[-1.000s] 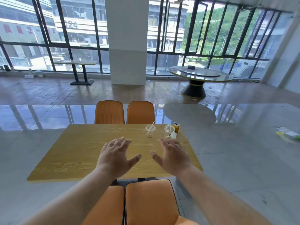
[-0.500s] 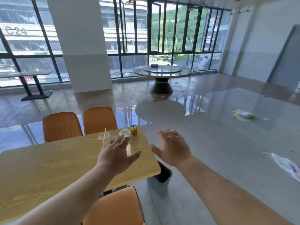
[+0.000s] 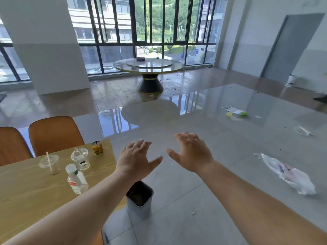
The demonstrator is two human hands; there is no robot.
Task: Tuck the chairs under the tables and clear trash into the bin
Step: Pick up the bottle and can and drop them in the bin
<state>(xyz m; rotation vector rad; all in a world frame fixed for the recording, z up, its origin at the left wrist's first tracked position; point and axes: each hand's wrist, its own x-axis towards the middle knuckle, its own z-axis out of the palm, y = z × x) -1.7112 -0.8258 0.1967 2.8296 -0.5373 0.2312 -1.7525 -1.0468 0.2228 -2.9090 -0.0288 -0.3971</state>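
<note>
My left hand [image 3: 135, 159] and my right hand [image 3: 192, 152] hover side by side with fingers spread, both holding nothing, out past the right end of the wooden table [image 3: 26, 188]. On that table stand a clear cup with a straw [image 3: 49, 162], a second clear cup [image 3: 80, 158], a gold can [image 3: 97, 147] and a small plastic bottle [image 3: 76, 180]. A grey bin [image 3: 139, 198] sits on the floor by the table's corner, below my left wrist. Two orange chairs [image 3: 54, 133] stand at the table's far side.
A crumpled white plastic bag [image 3: 290, 174] lies on the grey floor to the right. Farther off lie paper and green scraps [image 3: 236, 113] and a clear wrapper [image 3: 302, 130]. A round table [image 3: 148, 66] stands by the windows, a white pillar [image 3: 46, 43] at left, a door [image 3: 290, 45] at right.
The view has swung to the right: the table and chairs slid to the left edge, the bin and floor litter came into view. Both hands stay raised and empty.
</note>
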